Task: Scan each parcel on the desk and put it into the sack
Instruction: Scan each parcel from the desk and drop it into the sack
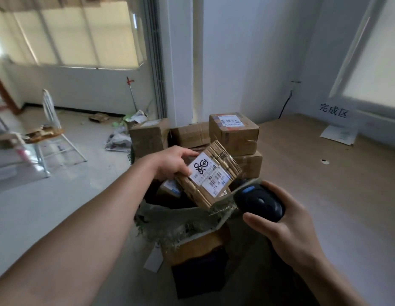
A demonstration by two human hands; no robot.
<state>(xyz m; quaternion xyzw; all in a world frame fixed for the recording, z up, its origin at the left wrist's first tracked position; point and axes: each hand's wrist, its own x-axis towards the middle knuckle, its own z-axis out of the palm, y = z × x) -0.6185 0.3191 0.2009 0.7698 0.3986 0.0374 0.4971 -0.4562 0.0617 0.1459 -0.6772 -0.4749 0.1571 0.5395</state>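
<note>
Holding a flat cardboard parcel [210, 175] in our left hand [173, 161], we have it tilted, white label [208, 173] facing up, right above the open mouth of the greenish woven sack [170, 219]. Left grip: fingers and thumb clamped on the parcel's 9 o'clock edge. Our right hand [287, 230] sits at 4 o'clock of the parcel, grip wrapped round a black handheld scanner [261, 202], thumb along its near side. Scanner head points toward 10 o'clock at the label, just beside the parcel's lower corner; contact not clear. Sack hangs at the left edge of the wooden desk [324, 195], frayed rim folded open. Inside it, under the held parcel, we see another labelled box [171, 187]. At 12 o'clock of the parcel is a stack of brown boxes [234, 131], one with a label on top. They probably stand in or behind the sack; too cluttered to tell. Desk runs off toward 3 o'clock. At 2 o'clock a white paper sign [334, 113] with printed characters leans on the wall under a window. At 9 o'clock, well apart, a metal chair [50, 129] stands on the tiled floor, with paper scraps near the wall.
</note>
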